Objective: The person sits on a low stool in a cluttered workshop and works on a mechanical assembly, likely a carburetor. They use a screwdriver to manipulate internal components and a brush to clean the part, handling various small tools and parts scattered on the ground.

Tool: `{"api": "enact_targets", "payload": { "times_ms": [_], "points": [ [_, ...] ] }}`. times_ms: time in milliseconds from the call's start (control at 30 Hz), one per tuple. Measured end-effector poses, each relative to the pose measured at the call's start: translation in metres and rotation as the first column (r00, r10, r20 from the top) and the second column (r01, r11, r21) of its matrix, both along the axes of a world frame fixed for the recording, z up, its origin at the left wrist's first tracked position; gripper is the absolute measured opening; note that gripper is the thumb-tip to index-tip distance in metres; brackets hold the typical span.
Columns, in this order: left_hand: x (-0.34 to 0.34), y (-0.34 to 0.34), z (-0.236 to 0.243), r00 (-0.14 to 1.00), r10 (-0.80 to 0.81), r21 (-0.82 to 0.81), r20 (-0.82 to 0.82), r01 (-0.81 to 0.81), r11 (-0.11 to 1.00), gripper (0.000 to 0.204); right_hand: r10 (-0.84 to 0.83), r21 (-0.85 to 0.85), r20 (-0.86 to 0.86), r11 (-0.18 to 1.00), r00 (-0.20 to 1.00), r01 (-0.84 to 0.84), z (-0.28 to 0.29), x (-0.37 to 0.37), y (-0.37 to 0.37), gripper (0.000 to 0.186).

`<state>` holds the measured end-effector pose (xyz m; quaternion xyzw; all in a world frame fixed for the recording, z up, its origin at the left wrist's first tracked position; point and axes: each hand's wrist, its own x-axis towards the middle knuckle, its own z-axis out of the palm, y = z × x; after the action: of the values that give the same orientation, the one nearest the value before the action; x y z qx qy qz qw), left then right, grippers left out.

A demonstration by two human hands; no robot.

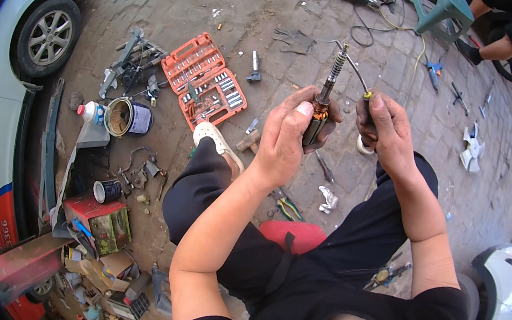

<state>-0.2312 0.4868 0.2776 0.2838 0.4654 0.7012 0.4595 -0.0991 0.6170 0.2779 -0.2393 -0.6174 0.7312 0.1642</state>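
My left hand (285, 131) is closed around a motor armature (315, 130), whose dark core and copper windings show between the fingers. Its shaft (336, 71) points up and away, with a spiral-grooved part near the tip. In my right hand (392, 131) is a hooked pick (358, 73) with a thin bent metal rod and a yellow collar; the fingers hide most of its handle. The pick's curved end reaches over to the tip of the armature shaft; whether they touch, I cannot tell.
An open orange socket set (215, 110) lies ahead, with a paint can (127, 116) to its left. Pliers (289, 209) and a hammer (248, 141) lie near my legs. A green stool (444, 6), another person's legs (495, 51) and a white fan (472, 149) are at right.
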Motion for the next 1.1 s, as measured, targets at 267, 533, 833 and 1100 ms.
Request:
{"api": "enact_targets", "payload": {
  "times_ms": [267, 533, 833, 1100],
  "points": [
    [-0.011, -0.001, -0.012, 0.773, 0.298, 0.230, -0.560, -0.201, 0.952, 0.034, -0.004, 0.351, -0.079, 0.936, 0.997, 0.031, -0.003, 0.008, 0.001, 0.028],
    [-0.012, -0.001, -0.007, 0.568, 0.379, 0.263, -0.731, -0.278, 0.924, 0.031, -0.010, 0.513, 0.012, 0.859, 1.000, 0.002, -0.006, 0.014, 0.001, 0.025],
    [-0.011, 0.004, -0.005, 0.531, 0.399, 0.291, -0.747, -0.279, 0.915, 0.028, -0.026, 0.505, 0.029, 0.863, 0.999, 0.008, -0.003, 0.015, 0.002, 0.027],
    [-0.011, 0.005, -0.005, 0.533, 0.372, 0.273, -0.759, -0.259, 0.927, 0.027, -0.021, 0.561, -0.042, 0.827, 0.999, 0.041, -0.007, 0.018, 0.004, 0.023]
  ]
}}
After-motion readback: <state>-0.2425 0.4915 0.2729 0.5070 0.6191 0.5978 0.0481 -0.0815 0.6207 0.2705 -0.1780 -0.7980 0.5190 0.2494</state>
